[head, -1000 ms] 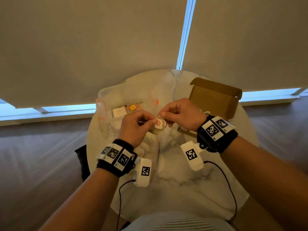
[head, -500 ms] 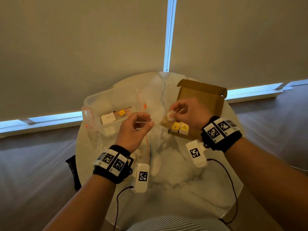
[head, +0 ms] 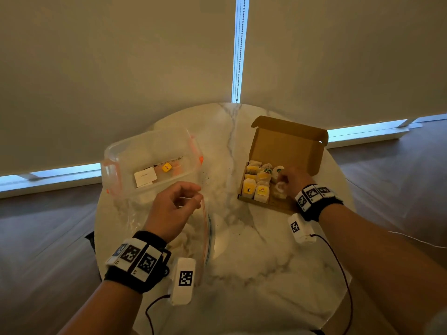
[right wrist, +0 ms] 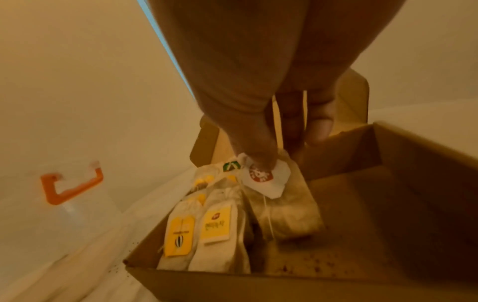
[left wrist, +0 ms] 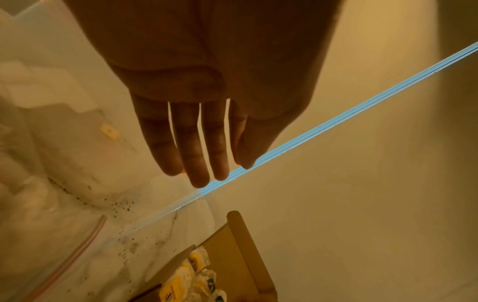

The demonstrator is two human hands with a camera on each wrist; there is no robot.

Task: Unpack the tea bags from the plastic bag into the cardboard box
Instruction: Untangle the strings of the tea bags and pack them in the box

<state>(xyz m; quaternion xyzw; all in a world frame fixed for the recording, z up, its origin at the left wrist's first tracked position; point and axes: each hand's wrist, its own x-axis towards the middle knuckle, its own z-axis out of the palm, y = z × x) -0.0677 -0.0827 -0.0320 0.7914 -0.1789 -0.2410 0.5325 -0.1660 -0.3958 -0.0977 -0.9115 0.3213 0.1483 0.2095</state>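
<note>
The open cardboard box [head: 287, 146] stands at the table's right with several tea bags [head: 256, 187] lined up in its left part. My right hand [head: 281, 183] is inside it. Seen from the right wrist, the right hand [right wrist: 279, 157] pinches the white, red-marked tag [right wrist: 266, 179] of a tea bag [right wrist: 287, 214] that stands beside the yellow-tagged ones [right wrist: 196, 230]. The clear zip plastic bag [head: 193, 243] lies flat near the left, pale tea bags inside. My left hand [head: 191, 197] hovers over its top end, holding nothing. Its fingers [left wrist: 199, 163] hang relaxed in the left wrist view.
A clear plastic tub [head: 150, 160] with orange clips sits at the back left, holding a white card and a yellow tag. Dark tea crumbs dot the round marble table [head: 254, 262]. Wrist camera cables hang over the near edge. Window blinds rise right behind the table.
Both hands held one tea bag over the table's middle. The left hand let go and stayed above the plastic bag; the right hand carried the tea bag rightward into the box.
</note>
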